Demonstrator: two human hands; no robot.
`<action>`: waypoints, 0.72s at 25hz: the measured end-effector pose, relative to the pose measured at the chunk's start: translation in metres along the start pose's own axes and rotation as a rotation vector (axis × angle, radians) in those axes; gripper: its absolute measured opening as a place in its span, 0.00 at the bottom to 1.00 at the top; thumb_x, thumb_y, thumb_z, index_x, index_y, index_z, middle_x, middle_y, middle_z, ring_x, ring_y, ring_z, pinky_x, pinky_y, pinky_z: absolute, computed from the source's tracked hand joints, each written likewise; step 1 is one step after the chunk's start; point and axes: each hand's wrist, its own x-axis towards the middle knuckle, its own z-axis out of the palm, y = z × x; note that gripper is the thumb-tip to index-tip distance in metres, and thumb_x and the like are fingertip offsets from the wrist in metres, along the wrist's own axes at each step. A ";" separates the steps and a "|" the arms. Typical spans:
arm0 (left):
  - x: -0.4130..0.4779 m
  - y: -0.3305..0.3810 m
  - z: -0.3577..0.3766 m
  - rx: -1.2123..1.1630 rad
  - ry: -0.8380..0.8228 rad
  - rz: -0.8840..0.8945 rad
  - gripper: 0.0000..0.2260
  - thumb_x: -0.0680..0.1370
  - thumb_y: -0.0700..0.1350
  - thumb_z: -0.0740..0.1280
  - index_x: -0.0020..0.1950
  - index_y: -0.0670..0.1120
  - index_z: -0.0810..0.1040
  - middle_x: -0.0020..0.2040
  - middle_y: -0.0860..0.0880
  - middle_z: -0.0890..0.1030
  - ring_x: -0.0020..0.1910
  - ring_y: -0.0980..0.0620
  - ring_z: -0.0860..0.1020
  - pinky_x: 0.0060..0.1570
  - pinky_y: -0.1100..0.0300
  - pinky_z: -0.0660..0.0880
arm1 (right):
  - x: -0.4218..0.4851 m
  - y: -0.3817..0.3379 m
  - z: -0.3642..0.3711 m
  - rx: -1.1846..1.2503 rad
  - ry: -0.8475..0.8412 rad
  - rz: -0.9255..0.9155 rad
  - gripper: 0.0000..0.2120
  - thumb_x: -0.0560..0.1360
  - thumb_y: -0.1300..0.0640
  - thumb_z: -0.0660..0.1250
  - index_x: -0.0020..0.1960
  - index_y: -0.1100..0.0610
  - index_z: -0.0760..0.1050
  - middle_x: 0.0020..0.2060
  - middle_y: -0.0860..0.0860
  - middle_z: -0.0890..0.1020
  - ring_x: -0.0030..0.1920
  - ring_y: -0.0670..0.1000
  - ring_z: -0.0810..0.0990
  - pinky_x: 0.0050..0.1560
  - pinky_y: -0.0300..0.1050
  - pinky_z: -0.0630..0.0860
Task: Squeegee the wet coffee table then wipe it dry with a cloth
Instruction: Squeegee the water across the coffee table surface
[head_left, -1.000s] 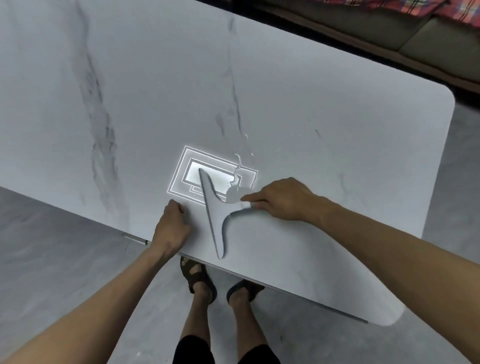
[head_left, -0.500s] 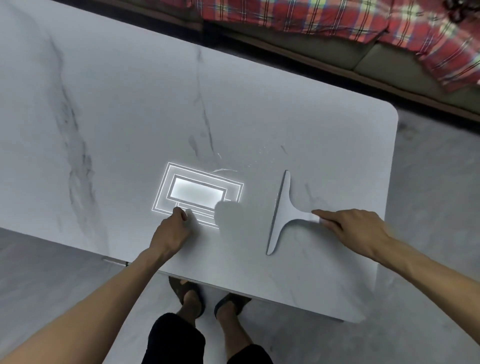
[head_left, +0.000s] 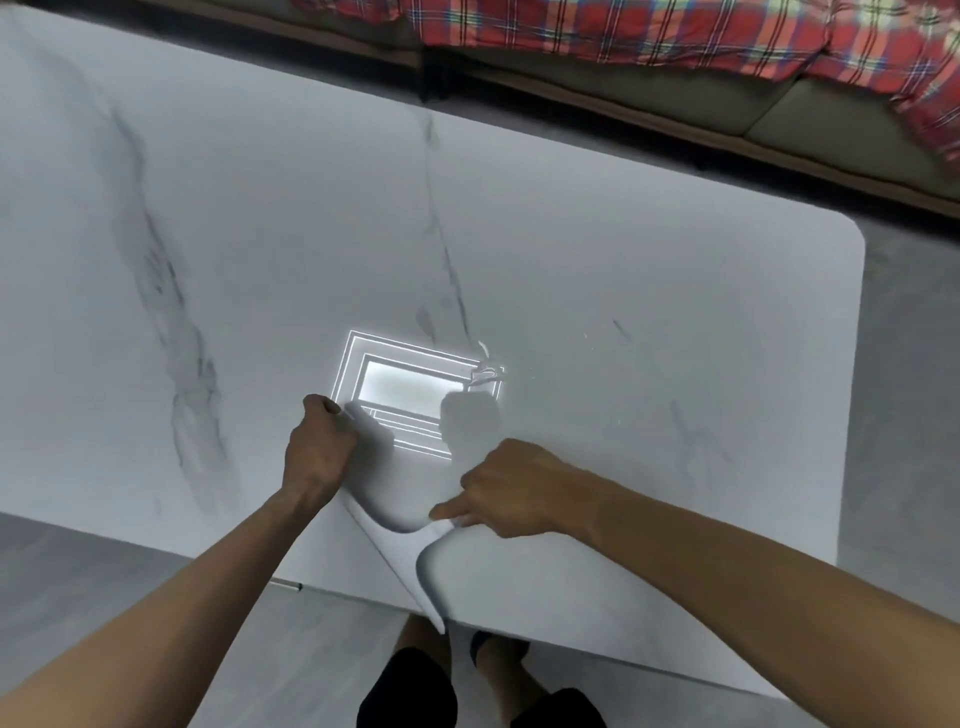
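- We find no readable text, label, brand, number or sign anywhere in the head view.
- The counter (head_left: 623, 291) shows only grey marble veining and a bright rectangular reflection of nested lines; we read no characters in it.
- The squeegee (head_left: 400, 540) is plain white, and we see no marking on its visible face.
- The plaid cloth (head_left: 623, 31) at the top edge carries a check pattern only, with no lettering.
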 end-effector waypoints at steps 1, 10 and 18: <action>0.008 0.001 -0.004 0.007 -0.014 0.007 0.05 0.78 0.40 0.58 0.52 0.46 0.64 0.41 0.45 0.75 0.41 0.42 0.74 0.37 0.55 0.66 | 0.011 0.004 -0.002 -0.005 -0.014 -0.008 0.17 0.82 0.52 0.57 0.69 0.41 0.70 0.46 0.50 0.82 0.44 0.56 0.80 0.36 0.44 0.60; 0.044 0.046 0.011 0.063 -0.155 0.273 0.14 0.73 0.32 0.64 0.51 0.47 0.66 0.48 0.44 0.74 0.43 0.45 0.72 0.42 0.56 0.67 | -0.054 0.115 -0.030 0.222 0.160 0.543 0.17 0.80 0.39 0.50 0.68 0.30 0.65 0.47 0.43 0.82 0.51 0.50 0.80 0.43 0.43 0.69; 0.048 0.110 0.062 0.262 -0.264 0.370 0.04 0.71 0.39 0.60 0.36 0.45 0.66 0.51 0.43 0.71 0.48 0.41 0.73 0.38 0.57 0.68 | -0.188 0.119 0.006 0.299 0.261 1.067 0.17 0.81 0.41 0.49 0.68 0.28 0.62 0.56 0.36 0.81 0.54 0.48 0.80 0.44 0.42 0.70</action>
